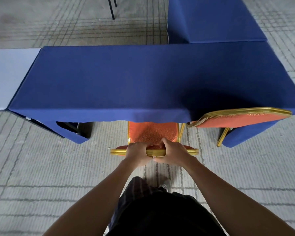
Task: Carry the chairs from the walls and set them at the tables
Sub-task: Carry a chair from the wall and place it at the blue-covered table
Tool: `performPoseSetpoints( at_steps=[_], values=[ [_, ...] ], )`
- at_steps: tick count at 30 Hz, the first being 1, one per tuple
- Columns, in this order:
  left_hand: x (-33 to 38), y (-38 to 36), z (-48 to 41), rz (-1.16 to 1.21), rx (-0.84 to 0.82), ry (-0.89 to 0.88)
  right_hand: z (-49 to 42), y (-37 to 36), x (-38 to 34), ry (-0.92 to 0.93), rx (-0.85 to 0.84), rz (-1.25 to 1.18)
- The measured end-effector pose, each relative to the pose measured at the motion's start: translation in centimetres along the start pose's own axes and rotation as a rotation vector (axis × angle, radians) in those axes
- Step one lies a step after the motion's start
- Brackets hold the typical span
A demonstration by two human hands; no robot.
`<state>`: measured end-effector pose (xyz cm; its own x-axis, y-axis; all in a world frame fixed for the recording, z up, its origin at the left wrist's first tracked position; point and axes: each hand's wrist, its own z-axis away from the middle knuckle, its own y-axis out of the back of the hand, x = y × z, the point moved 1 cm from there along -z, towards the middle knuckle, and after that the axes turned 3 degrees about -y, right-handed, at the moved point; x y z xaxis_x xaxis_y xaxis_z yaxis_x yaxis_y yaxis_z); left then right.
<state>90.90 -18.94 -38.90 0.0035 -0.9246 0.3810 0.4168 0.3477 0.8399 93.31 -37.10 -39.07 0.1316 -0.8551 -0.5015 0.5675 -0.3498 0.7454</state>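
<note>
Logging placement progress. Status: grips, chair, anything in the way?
Left grip and right grip hold the chair by its gold back rail. Seat partly under blue table. Second chair close on right.

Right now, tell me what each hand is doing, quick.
Left hand: closed, gripping the orange chair by its backrest top.
Right hand: closed, gripping the same backrest top.

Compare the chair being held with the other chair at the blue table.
The held chair has both the left hand and right hand gripping its top rail; the other chair is untouched. The held chair faces the blue table squarely with its seat partly showing; the other chair sits skewed, seat hidden from view. Both have orange upholstery and gold frames.
</note>
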Motion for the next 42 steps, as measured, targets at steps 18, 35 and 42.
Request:
performPoseSetpoints(
  at_steps=[18, 35, 42],
  values=[
    [-0.9, 0.3, 4.4, 0.786, 0.253, 0.597, 1.4, -5.0, -3.2, -0.726, 0.439, -0.445],
    [1.2, -0.9, 1.5, 1.932, 0.197, 0.863, -0.5, -3.9, -2.5, -0.841, 0.332, -1.956],
    [1.0, -0.2, -1.6, 2.026, 0.178, 0.894, -2.2, -2.5, -1.1, -0.816, 0.31, -2.059]
  ],
)
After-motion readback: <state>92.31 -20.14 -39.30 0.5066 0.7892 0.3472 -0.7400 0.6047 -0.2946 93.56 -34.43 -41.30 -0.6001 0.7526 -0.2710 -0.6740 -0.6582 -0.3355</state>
